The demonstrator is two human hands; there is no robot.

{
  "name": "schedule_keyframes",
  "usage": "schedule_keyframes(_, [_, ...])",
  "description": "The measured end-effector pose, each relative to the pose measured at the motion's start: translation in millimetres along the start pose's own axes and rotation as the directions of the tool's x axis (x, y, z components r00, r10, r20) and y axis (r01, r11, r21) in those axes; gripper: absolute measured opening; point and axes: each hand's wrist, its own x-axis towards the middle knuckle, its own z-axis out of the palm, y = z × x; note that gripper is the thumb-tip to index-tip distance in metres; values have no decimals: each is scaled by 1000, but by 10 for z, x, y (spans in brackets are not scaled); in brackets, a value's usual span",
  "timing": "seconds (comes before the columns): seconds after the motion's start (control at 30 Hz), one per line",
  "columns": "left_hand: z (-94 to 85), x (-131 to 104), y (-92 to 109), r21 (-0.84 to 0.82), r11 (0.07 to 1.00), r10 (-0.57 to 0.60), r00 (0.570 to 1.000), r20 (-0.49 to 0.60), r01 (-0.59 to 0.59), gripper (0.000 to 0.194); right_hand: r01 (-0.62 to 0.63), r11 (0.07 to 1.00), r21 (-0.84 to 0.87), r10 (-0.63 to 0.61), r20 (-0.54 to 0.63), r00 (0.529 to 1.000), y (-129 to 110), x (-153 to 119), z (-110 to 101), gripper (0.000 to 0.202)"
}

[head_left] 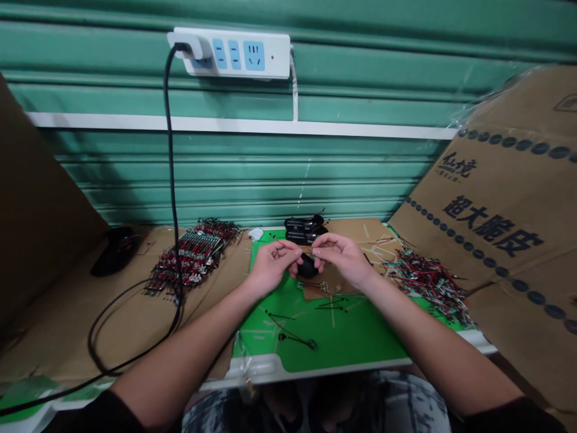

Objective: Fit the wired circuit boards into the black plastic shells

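My left hand (276,262) and my right hand (341,255) meet above the middle of the green table top (351,337). Thumb and fingers are pinched together on both. Whatever lies in the fingertips is too small to make out. A rounded black piece (308,266) shows between and just below the fingertips; whether a hand grips it cannot be told. Close behind the hands sit several black cylindrical parts (306,228) with thin wires. Short wired parts (314,286) lie just in front of the hands, and another wired piece (297,341) rests nearer the table edge.
At left, a large bundle of red and black wires (193,255) lies on cardboard, with a black object (115,249) beyond it. A loose wire heap (428,282) is at right, beside a cardboard box (505,216). A black cable (169,144) hangs from the power strip (234,54).
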Motion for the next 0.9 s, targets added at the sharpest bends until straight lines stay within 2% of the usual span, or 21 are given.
schedule_keyframes(0.23, [-36,20,22,48,998,29,999,14,-30,45,-163,986,-27,165,123,979,1,18,-46,41])
schedule_keyframes(0.37, [-66,19,35,98,994,44,998,34,-47,39,-191,982,0,189,152,970,-3,7,-70,39])
schedule_keyframes(0.47, [-123,34,21,208,965,162,987,5,-160,35,-193,976,104,176,151,973,-40,-1,-79,39])
schedule_keyframes(0.53, [-177,46,-4,414,866,301,954,16,-280,36,-194,968,159,169,159,973,-67,-1,-88,41])
schedule_keyframes(0.6, [-234,51,-37,644,665,380,914,144,-378,44,-194,964,180,164,169,972,-80,3,-100,40])
schedule_keyframes(0.67, [-282,48,-73,781,457,330,896,296,-426,55,-187,965,183,156,172,973,-75,8,-112,37])
schedule_keyframes(0.7, [-300,44,-89,816,384,282,896,343,-433,61,-180,967,183,149,170,974,-68,11,-116,37])
schedule_keyframes(0.8, [-323,37,-116,856,285,170,902,397,-431,63,-147,970,193,118,152,981,-53,14,-119,38])
schedule_keyframes(0.9, [-311,39,-108,850,290,176,897,405,-441,49,-108,969,221,85,112,990,-68,19,-118,37])
